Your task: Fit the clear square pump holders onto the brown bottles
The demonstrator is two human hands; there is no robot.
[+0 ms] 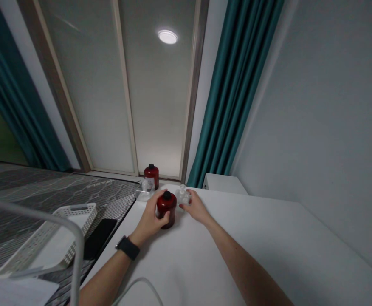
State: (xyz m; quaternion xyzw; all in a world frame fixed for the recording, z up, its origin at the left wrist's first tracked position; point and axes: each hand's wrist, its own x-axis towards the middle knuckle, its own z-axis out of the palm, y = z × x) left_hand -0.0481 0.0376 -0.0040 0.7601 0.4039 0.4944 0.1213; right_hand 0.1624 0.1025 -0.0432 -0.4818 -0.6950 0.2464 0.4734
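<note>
My left hand (152,216) is closed around a dark red bottle (168,208) with a black cap, which stands upright on the white table (205,255). To its right, my right hand (196,207) grips a small clear bottle (182,195) by its side, thumb and fingers curled about it. Behind the left hand a second dark red bottle (152,173), with a pale label, stands at the table's far edge. Just in front of that one is another clear bottle (145,188) in or beside a clear holder whose shape I cannot make out.
At the left, a white perforated basket (46,242) rests on the grey patterned bedding, with a black flat object (100,238) beside it and paper (17,289) nearer. A pale curved tube (77,255) crosses the lower left. A white cabinet (226,183) stands beyond the table.
</note>
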